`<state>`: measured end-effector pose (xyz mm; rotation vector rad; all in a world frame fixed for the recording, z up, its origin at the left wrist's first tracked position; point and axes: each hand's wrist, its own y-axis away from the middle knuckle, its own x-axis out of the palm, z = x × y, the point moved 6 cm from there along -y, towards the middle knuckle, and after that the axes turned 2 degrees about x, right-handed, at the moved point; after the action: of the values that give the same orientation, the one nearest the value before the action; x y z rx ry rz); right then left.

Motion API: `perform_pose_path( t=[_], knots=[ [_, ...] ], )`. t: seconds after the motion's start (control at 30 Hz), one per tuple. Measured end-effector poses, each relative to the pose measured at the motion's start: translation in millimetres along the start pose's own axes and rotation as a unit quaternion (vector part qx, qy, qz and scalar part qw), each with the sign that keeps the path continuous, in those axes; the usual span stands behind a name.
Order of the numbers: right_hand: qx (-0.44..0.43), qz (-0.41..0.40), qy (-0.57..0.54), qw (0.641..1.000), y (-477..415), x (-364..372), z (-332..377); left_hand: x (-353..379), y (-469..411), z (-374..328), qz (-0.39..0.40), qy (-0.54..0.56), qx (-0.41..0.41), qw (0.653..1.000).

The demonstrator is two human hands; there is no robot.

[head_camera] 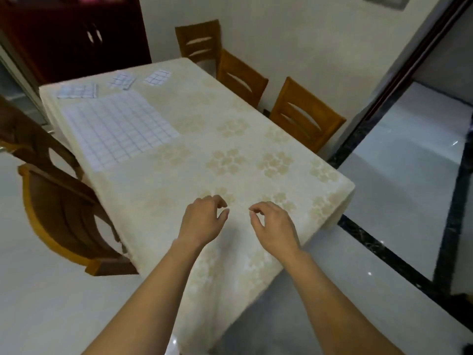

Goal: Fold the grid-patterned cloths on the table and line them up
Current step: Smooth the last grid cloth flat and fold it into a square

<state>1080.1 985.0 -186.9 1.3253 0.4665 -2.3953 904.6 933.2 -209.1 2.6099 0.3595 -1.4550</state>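
A large white cloth with a blue grid point(119, 129) lies spread flat on the far left part of the table point(230, 139). Behind it, three small folded grid cloths sit near the far edge: one at the left point(78, 91), one in the middle point(122, 80), one at the right point(157, 77). My left hand point(202, 221) and my right hand point(272, 225) hover over the near end of the table, side by side, fingers loosely curled, holding nothing. Both are far from the cloths.
The table wears a cream cloth with pale flower prints. Wooden chairs stand on the left point(64, 213) and along the right side point(304, 116). A dark cabinet point(76, 34) is at the back left. A glossy floor with a black border point(399, 252) lies to the right.
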Motion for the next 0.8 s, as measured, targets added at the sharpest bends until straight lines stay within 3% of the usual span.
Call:
perform_pose_path(
  t=[0.23, 0.4, 0.57, 0.8],
  knots=[
    [-0.088, 0.097, -0.009, 0.991, -100.3, 67.7, 10.3, 10.7, -32.7, 79.1, -0.050, 0.003, -0.157, 0.986],
    [-0.197, 0.202, -0.018, 0.959, -191.1, 139.6, 31.2, 13.5, -77.3, 129.1, -0.060, -0.008, -0.291, 0.955],
    [-0.260, 0.257, -0.020, 0.931, -279.1, 189.0, 45.5, 8.6, -141.6, 165.9, -0.119, -0.054, -0.368, 0.921],
    [-0.363, 0.282, 0.054, 0.887, -387.6, 276.9, 93.4, 13.6, -227.7, 274.8, -0.057, -0.151, -0.431, 0.888]
  ],
)
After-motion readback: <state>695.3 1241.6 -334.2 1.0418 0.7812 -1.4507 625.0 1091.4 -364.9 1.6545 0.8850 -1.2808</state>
